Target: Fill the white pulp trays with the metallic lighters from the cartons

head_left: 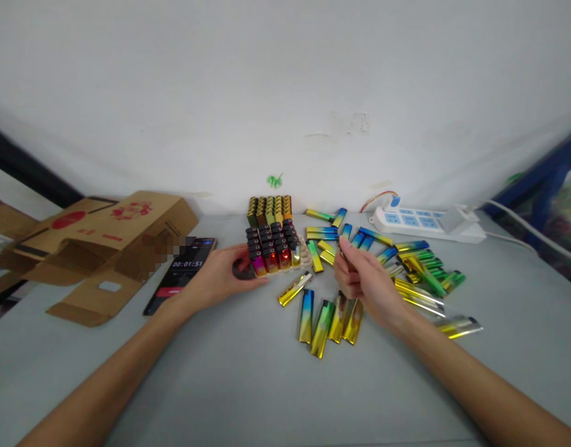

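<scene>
My left hand (223, 276) is curled at the left end of a pale tray (304, 257), its thumb along the front edge and its fingers behind. A dark rounded thing (242, 269) shows inside that curl; I cannot make out what it is. Lighters with black tops (274, 248) stand upright in rows in the tray, the front ones purple, red and silvery. My right hand (360, 273) is closed in a pinch above loose lighters, and whatever is in its fingers is hidden. Near it lie a blue-yellow lighter (306, 316) and a green-yellow lighter (321, 329).
Behind the tray stands a block of gold-topped lighters (269, 210). Many loose lighters (422, 273) spread rightward below a white power strip (406, 221) with cables. An open cardboard box (122, 230) and a phone (185, 267) showing a timer lie left. A wall (285, 93) rises behind.
</scene>
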The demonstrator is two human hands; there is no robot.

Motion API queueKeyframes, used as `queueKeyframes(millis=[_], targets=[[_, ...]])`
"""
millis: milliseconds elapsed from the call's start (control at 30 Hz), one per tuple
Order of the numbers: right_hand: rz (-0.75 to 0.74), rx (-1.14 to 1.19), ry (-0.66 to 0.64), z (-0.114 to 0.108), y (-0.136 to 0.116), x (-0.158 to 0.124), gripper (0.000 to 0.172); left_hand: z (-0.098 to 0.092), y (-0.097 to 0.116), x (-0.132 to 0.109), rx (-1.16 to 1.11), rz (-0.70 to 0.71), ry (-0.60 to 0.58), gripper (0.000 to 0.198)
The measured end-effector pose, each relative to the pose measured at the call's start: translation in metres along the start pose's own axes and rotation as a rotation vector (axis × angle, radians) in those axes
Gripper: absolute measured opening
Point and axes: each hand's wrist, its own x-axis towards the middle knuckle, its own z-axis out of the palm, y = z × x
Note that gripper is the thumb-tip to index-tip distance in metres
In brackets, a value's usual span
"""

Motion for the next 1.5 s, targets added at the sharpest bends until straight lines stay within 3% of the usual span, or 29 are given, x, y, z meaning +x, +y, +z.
queueKeyframes(millis=[133, 300, 533, 667, 867, 1233, 1500], targets=[[-0.121, -0.211, 0.141, -0.006, 0.01, 0.005, 0.067, 0.0, -0.001, 0.0, -0.006, -0.016, -0.009, 0.051], [-0.149, -0.359, 0.223, -0.012, 0.02, 0.008, 0.061, 0.0, -0.003, 0.0, -0.017, -0.029, -0.016, 0.05], [-0.183, -0.323, 0.192, -0.01, 0.022, 0.007, 0.061, -0.002, -0.005, 0.0, -0.018, -0.029, -0.035, 0.05], [-0.232, -0.255, 0.104, -0.009, 0.014, 0.006, 0.048, -0.004, -0.007, 0.0, -0.025, -0.038, -0.068, 0.049], [-0.445, -0.47, -0.014, -0.016, 0.005, 0.017, 0.032, -0.007, -0.005, -0.001, -0.036, -0.037, -0.097, 0.047], [-0.535, -0.648, 0.011, -0.006, -0.003, 0.073, 0.027, -0.011, -0.008, -0.002, -0.074, 0.013, -0.168, 0.043], [-0.621, -0.887, -0.061, -0.016, 0.0, 0.075, 0.025, -0.011, -0.002, 0.0, -0.059, 0.01, -0.159, 0.042]])
